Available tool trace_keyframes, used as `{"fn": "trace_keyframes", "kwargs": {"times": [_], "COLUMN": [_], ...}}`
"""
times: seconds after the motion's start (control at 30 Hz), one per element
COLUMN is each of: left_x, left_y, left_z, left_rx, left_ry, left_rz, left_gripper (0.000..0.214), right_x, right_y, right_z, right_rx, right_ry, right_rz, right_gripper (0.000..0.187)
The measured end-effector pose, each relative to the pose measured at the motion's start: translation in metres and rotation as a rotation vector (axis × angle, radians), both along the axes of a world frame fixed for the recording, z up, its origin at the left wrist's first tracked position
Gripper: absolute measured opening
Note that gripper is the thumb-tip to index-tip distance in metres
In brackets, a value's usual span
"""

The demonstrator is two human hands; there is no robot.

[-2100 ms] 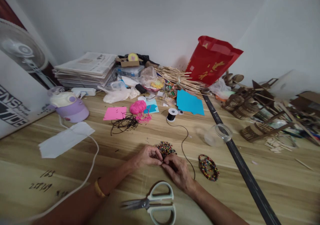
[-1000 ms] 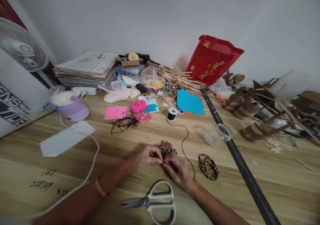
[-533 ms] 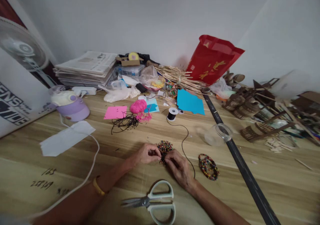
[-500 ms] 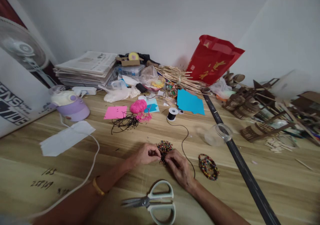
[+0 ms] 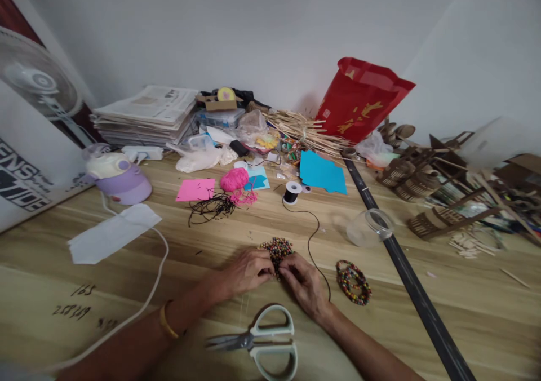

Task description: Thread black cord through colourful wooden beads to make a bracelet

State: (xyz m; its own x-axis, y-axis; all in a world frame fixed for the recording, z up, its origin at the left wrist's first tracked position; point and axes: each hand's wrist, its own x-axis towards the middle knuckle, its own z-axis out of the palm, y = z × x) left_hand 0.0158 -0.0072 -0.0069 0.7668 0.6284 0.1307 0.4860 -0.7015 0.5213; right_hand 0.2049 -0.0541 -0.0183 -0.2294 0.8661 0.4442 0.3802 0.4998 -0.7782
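Now the left hand (image 5: 249, 269) has rolled palm-down, fingers curled, so both hands meet at one pile of small, multicoloured round beads (image 5: 276, 248); the right hand (image 5: 302, 285) bends to its near edge (whether either pinches a bead, I cannot tell). Beyond the pile: one white spool of black cord (image 5: 292, 193); nearer: one pair of pale-handled scissors (image 5: 253, 340).

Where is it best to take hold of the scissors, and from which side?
Probably by the pale handle loops, coming from the person's right: the scissors lie flat, with both loops toward that side, while the narrow blades point left.
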Motion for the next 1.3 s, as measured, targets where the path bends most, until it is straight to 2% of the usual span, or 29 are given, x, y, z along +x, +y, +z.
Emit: {"fn": "trace_keyframes", "kwargs": {"times": [0.17,0.3,0.4,0.5,0.6,0.67,1.03,1.3], "left_x": [0.000,0.000,0.001,0.001,-0.001,-0.002,-0.004,-0.003], "left_y": [-0.001,0.002,0.006,0.011,0.015,0.016,0.018,0.017], "left_z": [0.003,0.001,-0.004,-0.011,-0.014,-0.015,-0.022,-0.019], "left_rx": [-0.016,-0.117,-0.289,-0.547,-0.761,-0.832,-0.926,-0.958], "left_ry": [-0.019,-0.108,-0.207,-0.346,-0.483,-0.537,-0.612,-0.625], "left_rz": [0.002,0.076,0.167,0.246,0.249,0.235,0.175,0.180], "left_gripper": [0.009,0.010,0.010,0.009,0.009,0.012,0.026,0.025], "right_x": [0.001,0.001,0.000,0.000,0.000,0.000,-0.001,0.000], "right_y": [0.001,0.001,0.000,0.000,0.000,0.000,-0.001,-0.002], "right_z": [0.000,0.001,0.002,0.000,-0.001,-0.002,0.005,0.002], "right_rx": [0.028,0.032,0.029,0.040,0.044,0.039,0.043,0.026], "right_ry": [-0.008,-0.018,-0.019,-0.022,-0.033,-0.036,-0.034,-0.063], "right_rz": [0.017,0.025,0.031,0.033,0.023,0.015,0.016,0.004], "right_gripper": [0.013,0.013,0.012,0.011,0.010,0.010,0.015,0.015]}}
